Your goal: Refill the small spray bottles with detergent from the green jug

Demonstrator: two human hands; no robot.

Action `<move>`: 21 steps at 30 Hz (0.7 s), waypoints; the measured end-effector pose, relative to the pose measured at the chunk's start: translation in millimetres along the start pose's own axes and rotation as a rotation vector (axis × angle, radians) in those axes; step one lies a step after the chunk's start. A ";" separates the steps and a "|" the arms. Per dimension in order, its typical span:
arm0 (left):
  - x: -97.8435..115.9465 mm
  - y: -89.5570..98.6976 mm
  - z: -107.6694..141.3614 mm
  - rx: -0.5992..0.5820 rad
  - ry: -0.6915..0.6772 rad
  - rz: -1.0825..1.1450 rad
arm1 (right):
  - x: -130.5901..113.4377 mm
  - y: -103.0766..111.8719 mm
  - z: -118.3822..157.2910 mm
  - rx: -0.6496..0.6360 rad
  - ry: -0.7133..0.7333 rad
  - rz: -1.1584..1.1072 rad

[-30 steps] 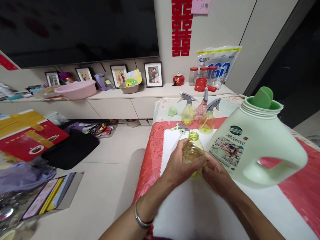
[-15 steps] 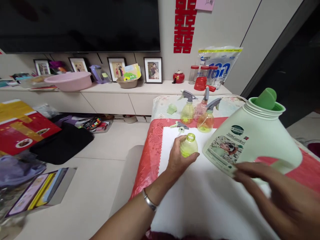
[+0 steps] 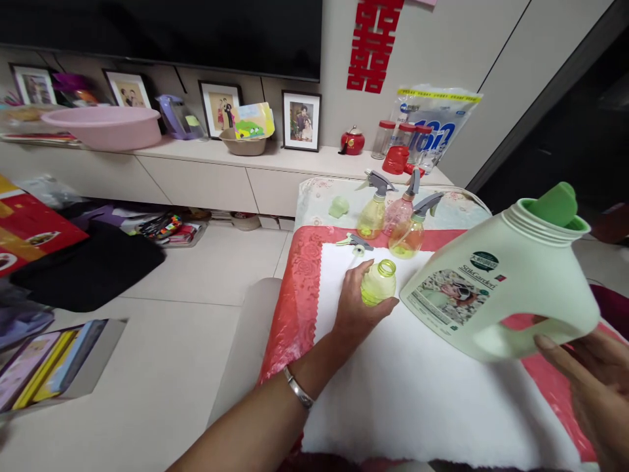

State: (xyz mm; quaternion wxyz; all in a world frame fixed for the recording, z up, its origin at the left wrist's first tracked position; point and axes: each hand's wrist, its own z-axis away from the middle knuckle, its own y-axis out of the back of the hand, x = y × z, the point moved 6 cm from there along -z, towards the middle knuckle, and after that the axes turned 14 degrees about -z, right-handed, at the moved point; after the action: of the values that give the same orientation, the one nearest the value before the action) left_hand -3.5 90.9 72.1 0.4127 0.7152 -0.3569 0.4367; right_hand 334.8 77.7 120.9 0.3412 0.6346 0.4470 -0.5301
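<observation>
My left hand is wrapped round a small yellow-green bottle with an uncapped neck and some liquid inside. At the right stands a large pale green jug, its wide mouth uncapped and a green spout showing in it. My right hand has its fingers round the jug's handle at the lower right. Behind the small bottle, a loose grey and green spray head lies on the white cloth. Three spray bottles stand farther back: yellow, pink and orange.
A pale green cap sits on the floral cloth at the back. Beyond it, a cabinet top holds picture frames, a pink basin, a red pot and red-lidded jars. A grey seat touches the table's left side.
My right hand has moved from in front of the jug to its handle. The camera view has shifted and tilted a little. My left hand still holds the small bottle.
</observation>
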 end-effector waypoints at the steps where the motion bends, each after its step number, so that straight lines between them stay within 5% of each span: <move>1: -0.6 0.2 -0.4 0.016 -0.011 -0.026 | -5.6 -6.0 4.1 0.035 0.032 0.038; 9: -2.3 -0.4 -2.9 0.068 -0.058 -0.146 | -1.9 -27.5 -19.3 0.173 -0.094 -0.198; 15: -3.0 -1.9 -1.9 0.077 -0.053 -0.157 | -5.8 -32.3 -26.0 0.222 0.030 -0.210; 21: -3.0 -2.8 -2.8 0.093 -0.083 -0.156 | -34.8 -39.1 -15.1 0.253 0.072 -0.029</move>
State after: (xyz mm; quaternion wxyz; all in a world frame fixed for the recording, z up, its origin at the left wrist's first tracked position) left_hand -3.1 95.1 69.3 0.3966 0.7769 -0.2961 0.3892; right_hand 302.7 98.7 159.7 0.2345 0.6848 0.3976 -0.5640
